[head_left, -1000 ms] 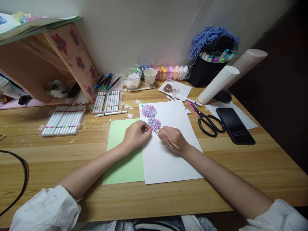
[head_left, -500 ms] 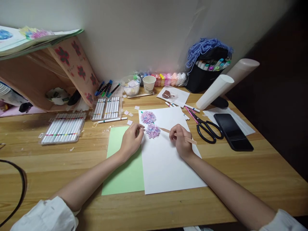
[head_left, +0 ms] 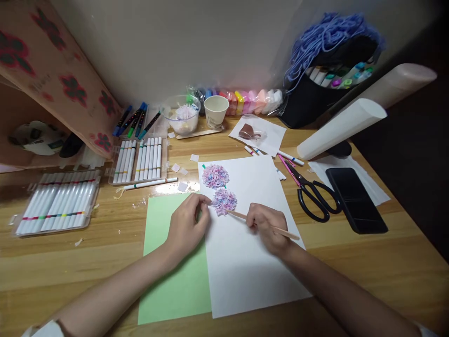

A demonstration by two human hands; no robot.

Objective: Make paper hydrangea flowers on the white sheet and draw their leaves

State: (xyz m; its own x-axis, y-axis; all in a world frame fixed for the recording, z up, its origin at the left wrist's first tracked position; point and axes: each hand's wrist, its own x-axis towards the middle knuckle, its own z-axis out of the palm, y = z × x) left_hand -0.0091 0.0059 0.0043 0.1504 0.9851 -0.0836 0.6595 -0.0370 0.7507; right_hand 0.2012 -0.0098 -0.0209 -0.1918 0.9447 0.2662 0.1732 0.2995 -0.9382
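My right hand (head_left: 267, 225) is closed around a flat wooden craft stick (head_left: 286, 233), whose far tip touches the lower edge of a fluffy pink, purple and blue flower head (head_left: 224, 201). This flower lies on a white sheet of paper (head_left: 256, 281), just below a second similar flower head (head_left: 215, 176). Small green marks show beside the flowers. At the left edge of the lower flower is my left hand (head_left: 189, 222), thumb and fingertips drawn together; whatever is between them is hidden. It rests over the seam between the white sheet and a green sheet (head_left: 168, 295).
Marker cases (head_left: 58, 203) lie at left. Behind are a clear bowl (head_left: 180, 117), a paper cup (head_left: 216, 111) and brown clay (head_left: 247, 131) in plastic. Black scissors (head_left: 315, 199), a phone (head_left: 356, 200) and a white paper roll (head_left: 342, 128) are at right.
The view has moved closer and lower over the table. The craft stick's tip has shifted from the flower's right side to its lower edge. My left hand stays beside the flower.
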